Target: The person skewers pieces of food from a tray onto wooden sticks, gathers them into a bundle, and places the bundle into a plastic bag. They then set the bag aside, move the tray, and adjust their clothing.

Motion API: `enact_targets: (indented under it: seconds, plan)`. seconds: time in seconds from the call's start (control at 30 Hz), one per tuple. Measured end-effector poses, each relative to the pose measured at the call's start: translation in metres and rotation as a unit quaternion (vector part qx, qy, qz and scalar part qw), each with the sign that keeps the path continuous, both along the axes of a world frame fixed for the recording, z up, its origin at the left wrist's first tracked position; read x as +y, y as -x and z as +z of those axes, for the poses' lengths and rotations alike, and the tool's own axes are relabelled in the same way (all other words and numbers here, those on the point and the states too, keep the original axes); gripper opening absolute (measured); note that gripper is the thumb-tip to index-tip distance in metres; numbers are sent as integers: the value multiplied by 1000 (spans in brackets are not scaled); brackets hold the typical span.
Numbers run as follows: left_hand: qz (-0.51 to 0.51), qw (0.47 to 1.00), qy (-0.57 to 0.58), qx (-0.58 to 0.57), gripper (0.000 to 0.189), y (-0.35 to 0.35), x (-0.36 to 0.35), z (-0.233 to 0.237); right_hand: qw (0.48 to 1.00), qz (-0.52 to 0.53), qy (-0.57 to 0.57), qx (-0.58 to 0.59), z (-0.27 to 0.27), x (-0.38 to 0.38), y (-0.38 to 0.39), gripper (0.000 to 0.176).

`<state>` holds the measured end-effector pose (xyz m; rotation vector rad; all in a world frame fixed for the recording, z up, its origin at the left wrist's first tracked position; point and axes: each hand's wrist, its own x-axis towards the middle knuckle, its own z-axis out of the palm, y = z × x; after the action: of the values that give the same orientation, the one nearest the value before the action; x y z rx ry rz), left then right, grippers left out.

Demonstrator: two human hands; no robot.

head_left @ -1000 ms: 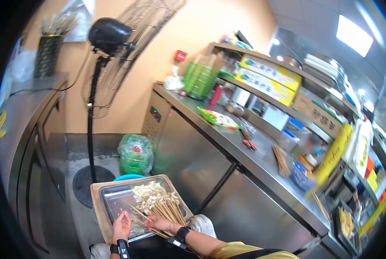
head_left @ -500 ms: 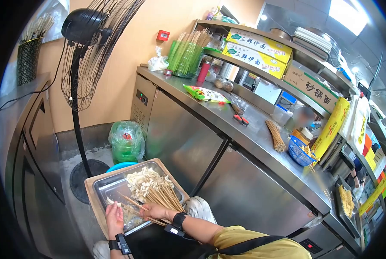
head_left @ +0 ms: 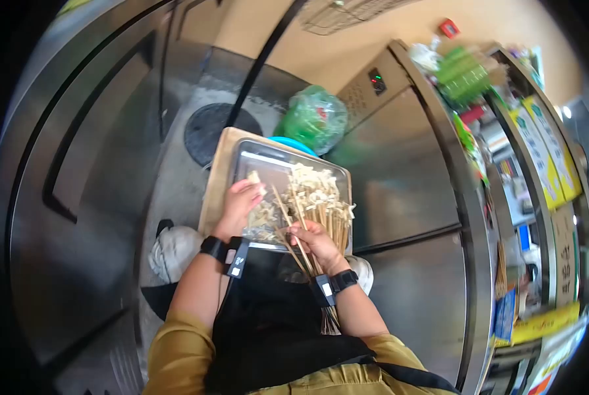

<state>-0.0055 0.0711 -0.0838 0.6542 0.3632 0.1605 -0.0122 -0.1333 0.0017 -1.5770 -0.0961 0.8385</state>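
My left hand [head_left: 240,203] is closed with the fingertips pinching a small pale food piece [head_left: 253,178], perhaps mushroom. It is over the left part of a metal tray [head_left: 263,155]. Thin bamboo skewers [head_left: 284,209] stick out of my right hand [head_left: 315,241], which is closed around them near the tray's front edge; their upper tips look bare. To the right in the tray lies a pile of skewered pale pieces [head_left: 315,185], sticks pointing toward me. Loose scraps [head_left: 260,220] lie below my left hand. Under the tray is a wooden board [head_left: 216,172].
A green plastic-wrapped container [head_left: 313,120] and a blue basin [head_left: 294,145] stand behind the tray. The fan's round base [head_left: 220,133] is on the floor. Steel cabinets flank me, left [head_left: 103,197] and right [head_left: 400,178]; goods crowd the right counter and shelves.
My view has swung down and left, bringing the tray toward the middle. My left hand has lifted away from the skewer tips with the pale piece. My right hand keeps hold of the skewers.
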Motion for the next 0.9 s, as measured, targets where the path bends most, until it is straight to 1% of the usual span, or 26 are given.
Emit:
enact_targets:
  seconds: [0.1,0.43,0.77,0.9]
  plan:
    - [-31,999,-9,-9,16,-1,0,9,1000,10,8,-5,0,1,-3,11]
    - [-31,999,17,-18,14,-5,1,14,999,16,40,-12,-7,4,-3,13]
    - [-50,998,1,-26,13,-2,2,16,998,35,44,-11,-3,6,-4,11]
    - [-48,999,-2,-16,13,-4,3,16,999,26,40,-10,-7,6,-4,14]
